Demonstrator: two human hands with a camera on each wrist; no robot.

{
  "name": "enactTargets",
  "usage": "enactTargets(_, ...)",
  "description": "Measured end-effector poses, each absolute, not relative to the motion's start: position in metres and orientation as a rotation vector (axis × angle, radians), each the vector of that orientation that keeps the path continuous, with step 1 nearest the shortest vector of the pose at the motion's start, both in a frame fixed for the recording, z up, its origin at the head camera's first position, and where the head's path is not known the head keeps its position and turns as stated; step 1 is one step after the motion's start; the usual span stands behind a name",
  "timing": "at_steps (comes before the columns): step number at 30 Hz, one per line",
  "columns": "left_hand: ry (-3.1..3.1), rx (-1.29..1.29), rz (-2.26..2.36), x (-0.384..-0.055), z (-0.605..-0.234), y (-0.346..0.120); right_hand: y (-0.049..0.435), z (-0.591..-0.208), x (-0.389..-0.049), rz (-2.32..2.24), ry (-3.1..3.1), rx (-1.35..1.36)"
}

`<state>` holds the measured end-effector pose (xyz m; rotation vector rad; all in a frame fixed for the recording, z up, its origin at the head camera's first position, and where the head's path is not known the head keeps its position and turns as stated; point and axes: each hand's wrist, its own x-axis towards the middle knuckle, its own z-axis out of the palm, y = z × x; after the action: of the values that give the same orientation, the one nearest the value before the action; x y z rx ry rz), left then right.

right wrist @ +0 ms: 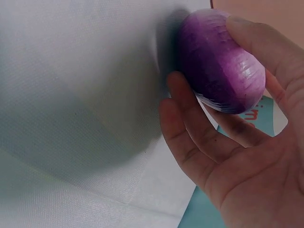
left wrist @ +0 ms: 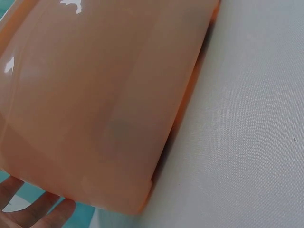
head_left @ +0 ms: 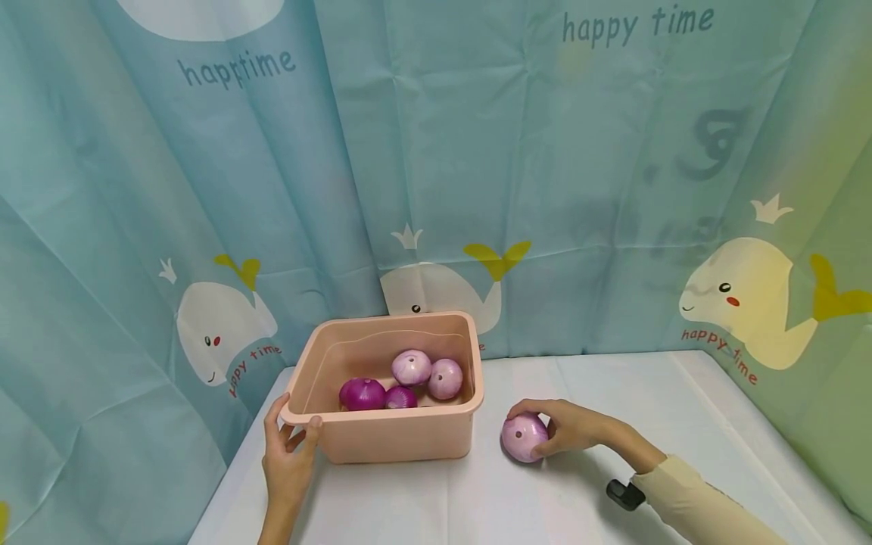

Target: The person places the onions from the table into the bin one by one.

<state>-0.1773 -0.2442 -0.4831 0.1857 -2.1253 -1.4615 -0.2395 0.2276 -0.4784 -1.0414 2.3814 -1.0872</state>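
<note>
A pink plastic bin stands on the white table, and several purple onions lie inside, among them a dark one and a paler one. My left hand holds the bin's front left corner, thumb at the front rim and fingers along the left side. To the right of the bin, my right hand grips another onion between thumb and fingers, at or just above the tabletop. Its purple skin shows up close in the right wrist view. From the left wrist, the bin wall hides the onions.
The white table runs back to a blue curtain printed with whales, directly behind the bin. More curtain hangs along the left and right sides. A black band piece sits at the right sleeve.
</note>
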Motion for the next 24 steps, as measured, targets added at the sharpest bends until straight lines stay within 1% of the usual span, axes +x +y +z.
enactTargets(11, -2.112, 0.173, -1.459, -0.177, -0.482, -0.244, 0.225, -0.47, -0.246, -1.034, 2.411, -1.152)
enactTargets(24, -2.109, 0.163, -1.449, -0.179, -0.484, -0.244, 0.226, -0.411, -0.266, -0.972, 2.528, -1.234)
